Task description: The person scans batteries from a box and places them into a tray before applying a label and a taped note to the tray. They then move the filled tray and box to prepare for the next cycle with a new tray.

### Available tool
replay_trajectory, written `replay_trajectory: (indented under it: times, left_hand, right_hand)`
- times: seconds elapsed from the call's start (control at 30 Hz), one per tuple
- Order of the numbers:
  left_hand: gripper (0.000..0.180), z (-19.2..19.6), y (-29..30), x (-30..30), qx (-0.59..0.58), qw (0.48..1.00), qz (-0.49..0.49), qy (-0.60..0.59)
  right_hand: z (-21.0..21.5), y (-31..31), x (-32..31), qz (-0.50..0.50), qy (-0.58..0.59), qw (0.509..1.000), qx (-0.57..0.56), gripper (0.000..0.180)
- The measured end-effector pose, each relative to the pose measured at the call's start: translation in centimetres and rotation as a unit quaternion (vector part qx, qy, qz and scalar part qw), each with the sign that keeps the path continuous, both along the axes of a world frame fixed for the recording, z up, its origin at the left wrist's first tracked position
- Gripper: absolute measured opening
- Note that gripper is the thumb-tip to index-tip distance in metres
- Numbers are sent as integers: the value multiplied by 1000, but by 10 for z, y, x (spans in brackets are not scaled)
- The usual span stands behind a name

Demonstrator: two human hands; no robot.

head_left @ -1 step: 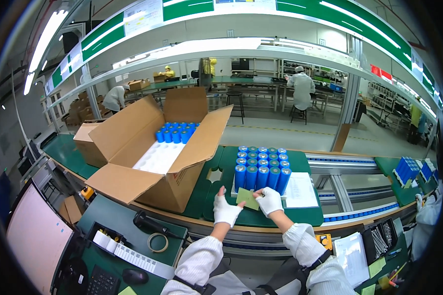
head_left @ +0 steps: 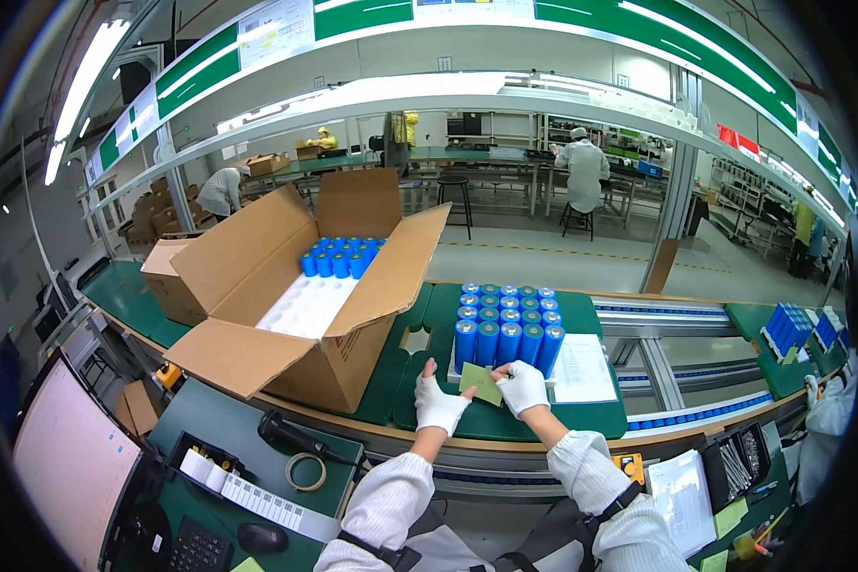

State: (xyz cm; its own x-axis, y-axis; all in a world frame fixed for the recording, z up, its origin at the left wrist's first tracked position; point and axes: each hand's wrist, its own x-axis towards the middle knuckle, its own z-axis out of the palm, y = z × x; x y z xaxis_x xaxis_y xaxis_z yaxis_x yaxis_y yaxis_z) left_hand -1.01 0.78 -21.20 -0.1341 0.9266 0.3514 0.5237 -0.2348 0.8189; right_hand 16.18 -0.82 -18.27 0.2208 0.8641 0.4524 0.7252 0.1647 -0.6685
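Slip of green paper (head_left: pixel 481 385) pinched near its right edge between thumb and fingers of right hand (head_left: pixel 524 390). Left hand (head_left: pixel 439 407) just left of grip: thumb and fingers spread, thumb tip at slip's left edge; contact cannot be told. Just beyond grip: upright blue cylinders (head_left: pixel 509 345) in rows. Right of grip: white sheet (head_left: pixel 586 372). Well left of grip: open cardboard box (head_left: pixel 329 372), further blue cylinders (head_left: pixel 333 263) inside. Below grip: green work surface (head_left: pixel 591 417).
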Motion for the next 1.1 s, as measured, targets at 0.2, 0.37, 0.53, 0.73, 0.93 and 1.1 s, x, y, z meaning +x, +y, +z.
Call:
replay_trajectory:
  times: [0.2, 0.37, 0.53, 0.73, 0.93, 1.1]
  left_hand:
    - [113, -26, 46, 11, 9, 998, -29, -62]
    - [115, -33, 62, 26, 81, 989, -38, -114]
    - [114, -26, 62, 32, 77, 991, -32, -106]
    - [112, -22, 62, 38, 71, 994, -12, -88]
    - [105, -27, 71, 41, 62, 993, 6, -104]
    - [104, -23, 70, 47, 44, 994, 1, -105]
  right_hand:
    - [2, 20, 0, -19, -46, 998, -46, 21]
    - [1, 22, -1, -39, -66, 994, -74, 24]
    - [-8, 26, 0, -44, -46, 996, -58, 27]
    - [-9, 25, -3, -56, -67, 995, -42, 27]
    - [-7, 23, -9, -68, -71, 994, -47, 25]
    - [-7, 20, -8, -86, -95, 990, -51, 25]
